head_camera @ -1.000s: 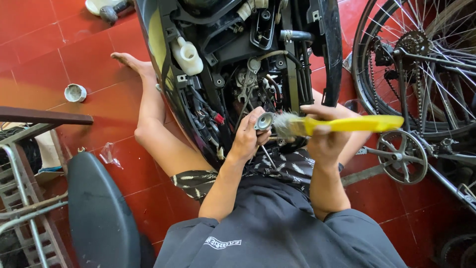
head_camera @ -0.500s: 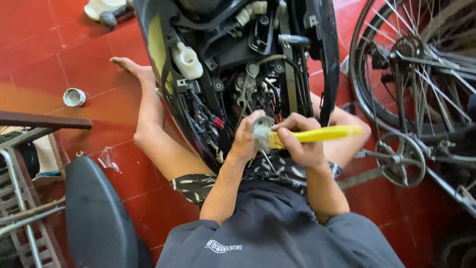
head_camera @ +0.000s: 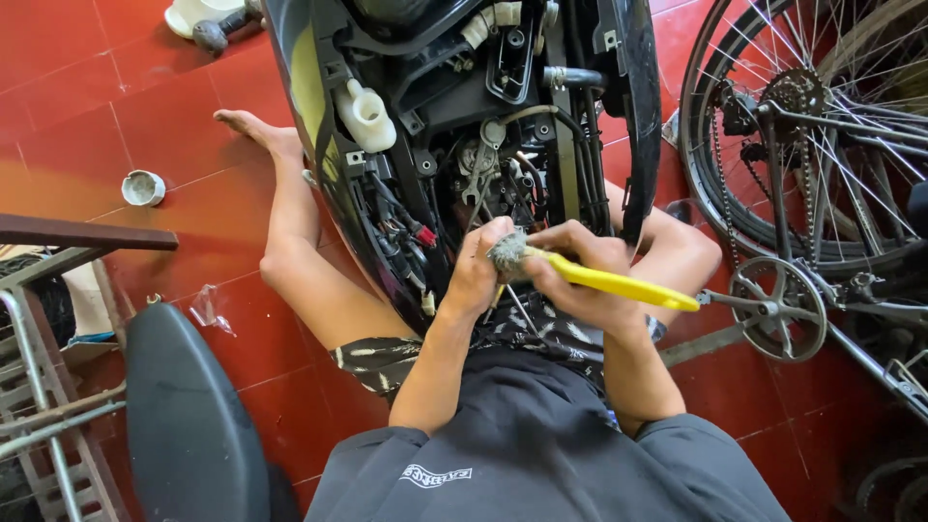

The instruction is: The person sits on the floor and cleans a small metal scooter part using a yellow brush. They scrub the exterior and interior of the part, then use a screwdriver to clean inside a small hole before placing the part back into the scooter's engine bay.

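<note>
Since half a second ago, the yellow-handled brush (head_camera: 604, 281) has tilted a little, so its handle now slopes down toward 4 o'clock rather than lying nearly level, and its grey, dirty bristle head has stayed pressed against the left hand.

Seen from above, a person sits on a red tiled floor (head_camera: 87, 106) with legs spread around an opened scooter (head_camera: 464, 126), its dark panels off and wiring, hoses and a white plastic tank (head_camera: 365, 114) exposed. Both hands meet at the centre of the view, just below the exposed engine bay.

The left hand (head_camera: 480, 275) is curled closed around a small part that is mostly hidden by the fingers and the bristles; what the part is cannot be told. The right hand (head_camera: 572, 280) is wrapped firmly around the brush near its head, with the handle sticking out past the hand toward 4 o'clock. The bristle head lies between the two hands, touching the left hand's fingertips, at about 9 o'clock from the right hand.

At 10 o'clock from the hands, the person's bare left leg stretches out across the tiles, the foot near the scooter's side. A small round white cap (head_camera: 143, 188) lies on the floor at 9 o'clock, well apart from the hands. A bicycle wheel (head_camera: 822, 126) with chain and sprocket stands at 2 o'clock, and a black scooter seat (head_camera: 188, 425) lies at 7 o'clock, beside a metal rack (head_camera: 39, 387).
</note>
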